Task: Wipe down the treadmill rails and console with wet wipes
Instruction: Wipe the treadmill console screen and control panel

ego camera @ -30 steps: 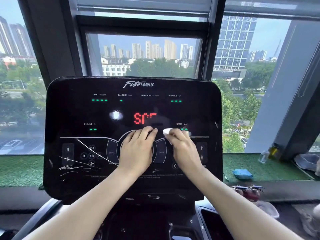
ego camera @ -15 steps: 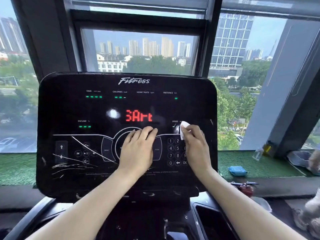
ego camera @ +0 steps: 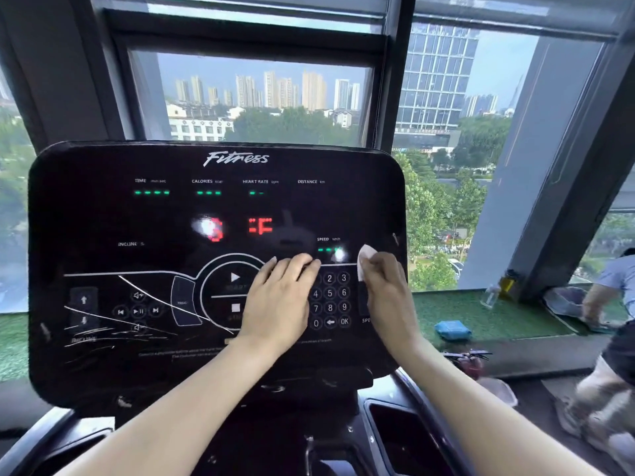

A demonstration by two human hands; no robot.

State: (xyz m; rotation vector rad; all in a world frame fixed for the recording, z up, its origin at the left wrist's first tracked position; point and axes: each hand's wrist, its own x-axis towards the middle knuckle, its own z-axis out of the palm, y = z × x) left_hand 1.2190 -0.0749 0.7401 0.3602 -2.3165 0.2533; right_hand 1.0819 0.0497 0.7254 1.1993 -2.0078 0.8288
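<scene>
The black treadmill console (ego camera: pixel 103 218) fills the middle of the head view, its red and green readouts lit. My left hand (ego camera: pixel 280 300) lies flat with straight fingers on the panel, between the round start dial and the number keypad. My right hand (ego camera: pixel 386 297) holds a white wet wipe (ego camera: pixel 365 261) against the console's right side, near the speed buttons. The wipe sticks out above my fingers. Only the dark rail bases (ego camera: pixel 51 438) show at the bottom corners.
A green-turfed window sill (ego camera: pixel 515 321) runs behind the console with a blue wipe pack (ego camera: pixel 452 329), a clear bottle (ego camera: pixel 491 295) and a yellow-liquid bottle (ego camera: pixel 508 283). Another person (ego camera: pixel 608 341) bends at the far right. Tray pockets (ego camera: pixel 402 427) lie below the console.
My right hand slid the wipe rightward across the keypad to the console's right edge. My left hand stayed flat but now sits further right on the panel. A person has appeared at the right.
</scene>
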